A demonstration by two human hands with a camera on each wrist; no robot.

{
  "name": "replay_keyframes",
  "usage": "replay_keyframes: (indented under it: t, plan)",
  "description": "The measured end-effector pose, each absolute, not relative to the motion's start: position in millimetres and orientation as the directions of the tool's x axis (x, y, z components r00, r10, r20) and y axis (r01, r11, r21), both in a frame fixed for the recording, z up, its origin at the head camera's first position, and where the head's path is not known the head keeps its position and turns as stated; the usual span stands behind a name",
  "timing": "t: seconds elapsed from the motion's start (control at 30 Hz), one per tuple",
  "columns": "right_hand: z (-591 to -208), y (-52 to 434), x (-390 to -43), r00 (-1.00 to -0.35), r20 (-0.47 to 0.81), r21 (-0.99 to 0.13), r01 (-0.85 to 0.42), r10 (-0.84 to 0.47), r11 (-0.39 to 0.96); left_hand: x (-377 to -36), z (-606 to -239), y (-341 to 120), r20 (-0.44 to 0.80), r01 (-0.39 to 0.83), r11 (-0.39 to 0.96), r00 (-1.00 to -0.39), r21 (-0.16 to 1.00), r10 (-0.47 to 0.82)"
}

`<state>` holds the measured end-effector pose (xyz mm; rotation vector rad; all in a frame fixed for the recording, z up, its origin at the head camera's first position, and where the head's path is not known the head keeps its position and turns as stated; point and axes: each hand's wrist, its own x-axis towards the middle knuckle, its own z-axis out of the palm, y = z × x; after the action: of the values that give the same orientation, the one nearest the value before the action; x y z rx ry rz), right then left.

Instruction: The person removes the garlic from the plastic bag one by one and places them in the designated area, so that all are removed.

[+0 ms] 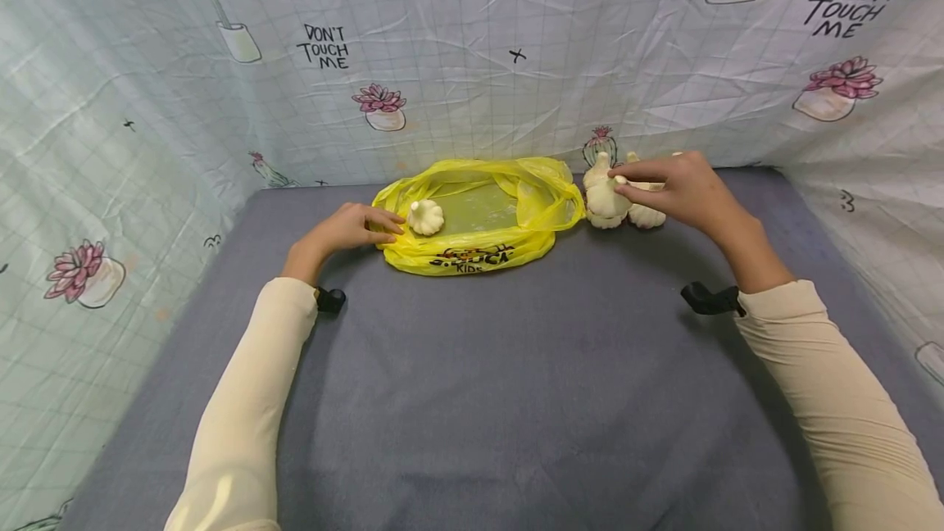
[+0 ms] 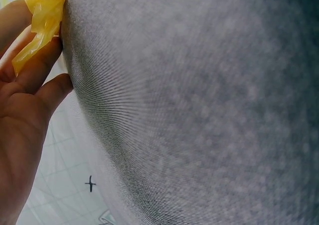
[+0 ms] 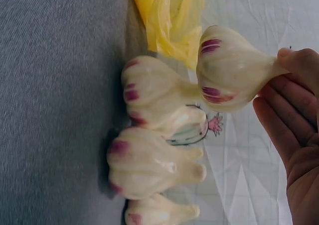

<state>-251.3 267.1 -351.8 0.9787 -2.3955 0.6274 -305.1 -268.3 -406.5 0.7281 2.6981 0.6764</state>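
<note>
At the back of the table lies a yellow plastic bag, its mouth spread wide. One garlic bulb rests inside near its left end. My left hand holds the bag's left rim; in the left wrist view the yellow plastic passes between thumb and fingers. Just right of the bag, my right hand pinches a garlic bulb by its stem, fingertips and thumb together. The bulb is white with purple streaks. Behind and beside it stand more garlic bulbs, partly hidden by the hand in the head view.
A grey cloth covers the table. Printed sheets hang close behind the bag and bulbs, and along both sides. Black straps sit on the wrists.
</note>
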Motion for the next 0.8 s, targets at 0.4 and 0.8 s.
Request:
replay_keyframes:
  t: [0.4,0.8]
  plan:
    - [-348,289,-243,-0.6,0.647,-0.19,-0.725,-0.471,0.662,-306,-407,-267,-0.126,0.4,0.765,-0.842,0.505,0.524]
    - [-349,314,-235,-0.631,0.663,-0.211,-0.674,-0.403,0.708,-307,-406,-269,-0.133,0.401,0.764,-0.839,0.505,0.528]
